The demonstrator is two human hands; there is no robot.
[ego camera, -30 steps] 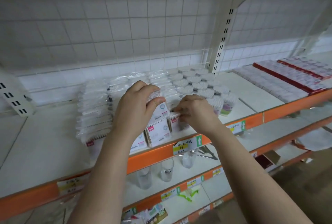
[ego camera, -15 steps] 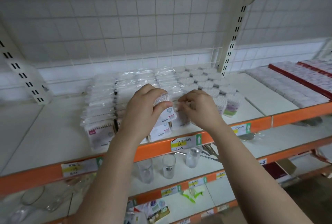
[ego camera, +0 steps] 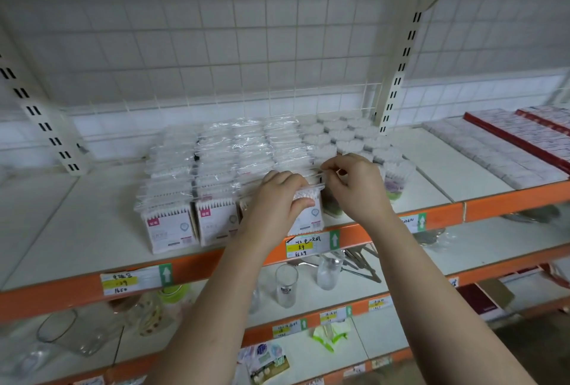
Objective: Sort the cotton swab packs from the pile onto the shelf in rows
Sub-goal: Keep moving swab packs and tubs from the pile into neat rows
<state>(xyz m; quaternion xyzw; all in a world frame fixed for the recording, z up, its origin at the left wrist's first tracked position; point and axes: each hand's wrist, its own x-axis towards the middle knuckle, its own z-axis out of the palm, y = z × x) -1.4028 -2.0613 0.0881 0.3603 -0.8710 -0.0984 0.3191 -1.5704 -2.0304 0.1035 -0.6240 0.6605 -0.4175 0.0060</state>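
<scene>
Just below the middle of the frame, the left hand (ego camera: pixel 277 196) grips a cotton swab pack (ego camera: pixel 308 215) standing upright at the front edge of the shelf (ego camera: pixel 77 230). The fingers curl over its top and the thumb presses its front face. The pack is a flat clear-plastic sleeve with white swab tips showing along the top and a pale printed card with a small barcode below. The right hand (ego camera: pixel 354 187), just to the right, has its fingers curled, with thumb and forefinger pinching crinkled clear plastic at the pack's upper right corner; whether that is this pack or the one behind it, I cannot tell. To the left, rows of packs (ego camera: pixel 216 162) run back toward the wire grid, their fronts bearing pink tags. Round tubs of swabs (ego camera: pixel 348 138) stand to the right of the rows. A handwritten price label (ego camera: pixel 308 246) sits on the orange shelf edge right below the held pack.
</scene>
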